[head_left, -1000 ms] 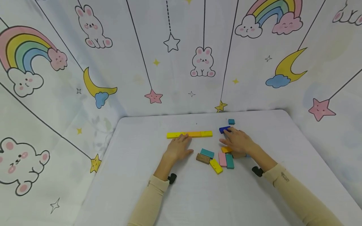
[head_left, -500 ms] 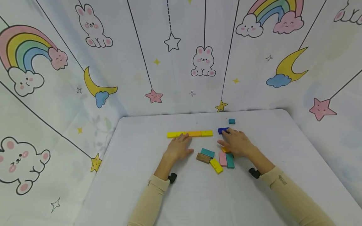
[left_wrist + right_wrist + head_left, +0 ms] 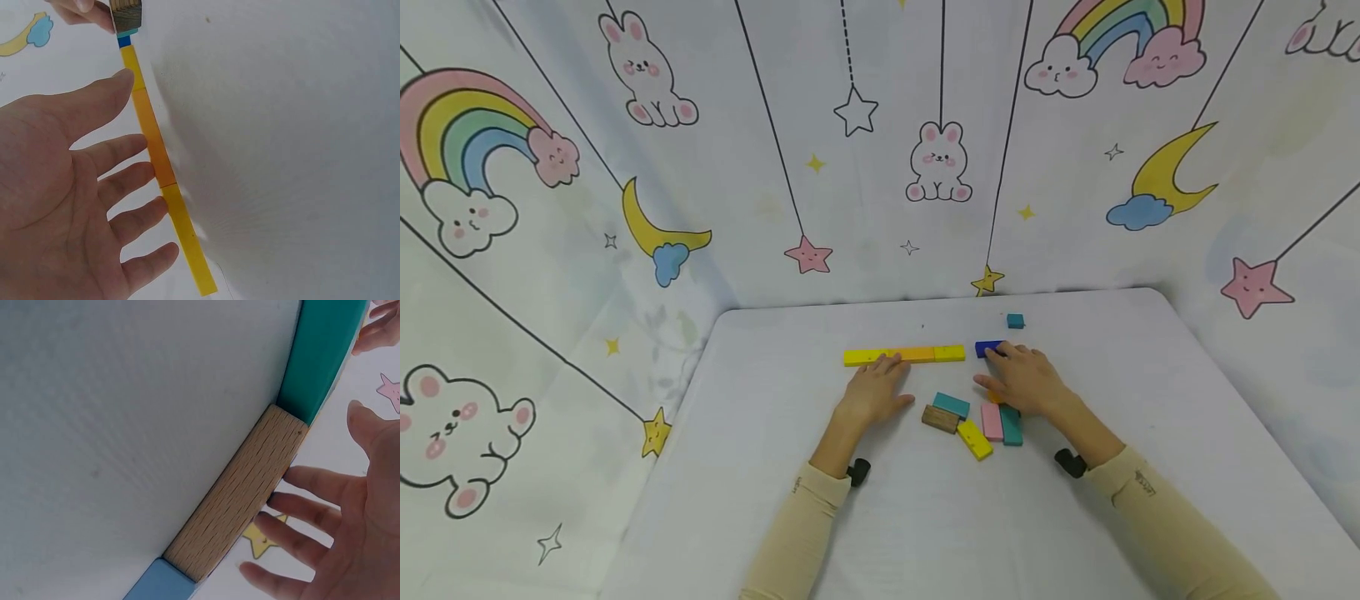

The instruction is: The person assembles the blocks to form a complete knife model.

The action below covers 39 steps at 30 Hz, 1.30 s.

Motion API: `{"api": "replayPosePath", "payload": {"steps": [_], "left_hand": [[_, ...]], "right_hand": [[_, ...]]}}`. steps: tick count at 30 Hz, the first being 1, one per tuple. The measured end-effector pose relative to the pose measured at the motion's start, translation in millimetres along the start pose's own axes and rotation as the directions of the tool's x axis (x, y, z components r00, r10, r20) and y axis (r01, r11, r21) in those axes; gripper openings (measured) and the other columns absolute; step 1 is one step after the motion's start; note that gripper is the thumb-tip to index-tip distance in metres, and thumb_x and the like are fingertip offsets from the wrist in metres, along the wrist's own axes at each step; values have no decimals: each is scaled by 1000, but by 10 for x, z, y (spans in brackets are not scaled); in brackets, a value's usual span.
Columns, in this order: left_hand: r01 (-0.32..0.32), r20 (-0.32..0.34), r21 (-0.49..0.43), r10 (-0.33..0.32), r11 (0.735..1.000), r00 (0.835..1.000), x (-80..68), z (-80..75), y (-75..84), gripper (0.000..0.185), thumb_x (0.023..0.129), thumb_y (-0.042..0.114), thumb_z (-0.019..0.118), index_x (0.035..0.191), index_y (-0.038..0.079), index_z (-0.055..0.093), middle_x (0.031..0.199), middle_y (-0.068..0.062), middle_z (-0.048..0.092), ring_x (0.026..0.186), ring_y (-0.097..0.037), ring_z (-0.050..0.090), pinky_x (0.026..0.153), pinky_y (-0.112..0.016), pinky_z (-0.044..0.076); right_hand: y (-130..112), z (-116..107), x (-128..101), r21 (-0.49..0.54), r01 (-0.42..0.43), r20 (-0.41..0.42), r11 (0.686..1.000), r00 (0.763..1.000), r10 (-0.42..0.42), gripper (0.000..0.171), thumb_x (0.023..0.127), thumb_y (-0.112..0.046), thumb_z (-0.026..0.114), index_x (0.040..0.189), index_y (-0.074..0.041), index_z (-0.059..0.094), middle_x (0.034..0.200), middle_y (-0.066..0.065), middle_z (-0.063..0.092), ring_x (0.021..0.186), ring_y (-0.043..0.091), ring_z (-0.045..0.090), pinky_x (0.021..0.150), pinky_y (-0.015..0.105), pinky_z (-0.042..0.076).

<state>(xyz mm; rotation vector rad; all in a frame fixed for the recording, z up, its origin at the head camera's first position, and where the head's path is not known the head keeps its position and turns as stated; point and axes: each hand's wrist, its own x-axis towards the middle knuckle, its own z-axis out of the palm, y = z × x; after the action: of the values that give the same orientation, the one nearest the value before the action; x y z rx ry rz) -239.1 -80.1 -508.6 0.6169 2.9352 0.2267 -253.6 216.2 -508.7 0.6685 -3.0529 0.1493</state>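
White table within a printed cartoon backdrop, seen from the head camera. A row of three blocks, yellow, orange and yellow, lay end to end across the far middle of the table. The left hand lay flat with straight fingers, its fingertips touching the near edge of the row; it held nothing. The right hand had its fingers extended, the tips touching a dark blue block that lay just beside the right end of the row, with a narrow gap between; nothing was gripped.

Risk, as a judgement: a sideways push from straight fingers could skew the dark blue block or knock the row out of line, since the left hand braced only its near side. The right palm, lying over the loose pile, could also drag blocks there.

Count: three blocks in the row; one dark blue block; one small teal block apart at the far side; in the near pile a teal block, a brown one, a yellow one, a pink one and a second teal one, with an orange piece partly hidden under the right hand. Others may have been concealed.
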Motion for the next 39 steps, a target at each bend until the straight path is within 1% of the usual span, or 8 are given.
{"api": "replayPosePath", "payload": {"steps": [6, 12, 19, 24, 30, 35, 39], "left_hand": [[3, 4, -2, -3, 1000, 1000, 4, 5, 1, 69, 94, 49, 60, 151, 17, 38, 159, -5, 29, 147, -29, 25, 117, -52, 26], [4, 4, 4, -4, 1000, 1000, 2, 8, -3, 69, 94, 49, 60, 151, 17, 38, 159, -5, 29, 147, -29, 25, 117, -51, 26], [0, -1, 6, 0, 1000, 1000, 5, 14, -11, 69, 94, 50, 59, 151, 18, 38, 159, -4, 29, 147, -29, 24, 117, -51, 25], [1, 3, 16, -1, 1000, 1000, 16, 28, -11, 69, 94, 51, 58, 151, 18, 38, 159, -4, 29, 147, -28, 25, 117, -51, 26], [0, -7, 4, 0, 1000, 1000, 6, 12, -9, 68, 94, 49, 59, 151, 17, 39, 159, -4, 29, 147, -29, 25, 117, -52, 26], [13, 2, 13, -13, 1000, 1000, 9, 7, -3, 68, 94, 50, 59, 151, 19, 38, 159, -3, 29, 147, -27, 24, 117, -51, 25], [16, 8, 8, -16, 1000, 1000, 9, 2, -1, 68, 94, 49, 59, 151, 19, 38, 160, -3, 29, 147, -27, 24, 117, -51, 25]], "right_hand": [[-34, 5, -3, -10, 18, 4, 1000, 1000, -18, 69, 96, -57, 50, 141, -5, 52, 140, 22, 50, 123, 42, 51, 103, 60, 41], [-75, -14, 3, -4, 12, 11, 1000, 1000, -12, 69, 96, -57, 52, 141, -5, 52, 140, 21, 50, 123, 41, 51, 103, 60, 41], [-102, -34, 1, -9, 4, 16, 1000, 1000, -3, 67, 97, -55, 51, 141, -5, 52, 141, 22, 49, 123, 41, 51, 101, 59, 43], [-114, -32, 5, 19, -6, 29, 1000, 1000, 5, 66, 98, -55, 49, 143, -7, 50, 143, 22, 47, 122, 43, 52, 97, 60, 46], [-123, -2, 25, 36, -18, 46, 999, 999, 16, 66, 98, -54, 49, 145, -8, 47, 146, 22, 44, 125, 46, 48, 98, 66, 42], [-148, 14, 36, 26, -38, 44, 999, 998, 37, 67, 98, -56, 48, 145, -8, 48, 146, 21, 44, 128, 45, 46, 100, 66, 40], [-182, 24, 43, 5, -47, 40, 999, 998, 46, 67, 97, -57, 46, 145, -9, 49, 145, 21, 45, 128, 44, 46, 99, 65, 41]]}}
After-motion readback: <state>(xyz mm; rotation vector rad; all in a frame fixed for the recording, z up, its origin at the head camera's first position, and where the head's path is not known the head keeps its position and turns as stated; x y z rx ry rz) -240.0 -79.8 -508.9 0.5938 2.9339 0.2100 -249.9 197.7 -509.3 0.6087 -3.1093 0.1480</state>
